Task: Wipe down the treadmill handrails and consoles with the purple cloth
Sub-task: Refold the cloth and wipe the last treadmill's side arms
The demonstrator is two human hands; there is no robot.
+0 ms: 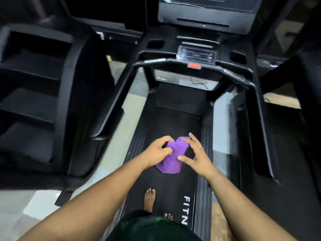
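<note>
I hold the purple cloth (171, 158) in front of me over the treadmill belt (170, 122). My left hand (157, 150) grips its left side with curled fingers. My right hand (196, 153) pinches its upper right corner between thumb and forefinger, the other fingers spread. Ahead stands the treadmill console (196, 55) with a red stop key (194, 65) below it. The black left handrail (118, 100) and right handrail (262, 122) run back toward me on either side. A larger screen (205, 14) rises above the console.
My bare feet (150, 200) stand on the belt near its rear. Another black exercise machine (43, 94) fills the left side. Pale floor tiles (119, 136) show between the two machines. A cable (199, 83) lies on the floor under the console.
</note>
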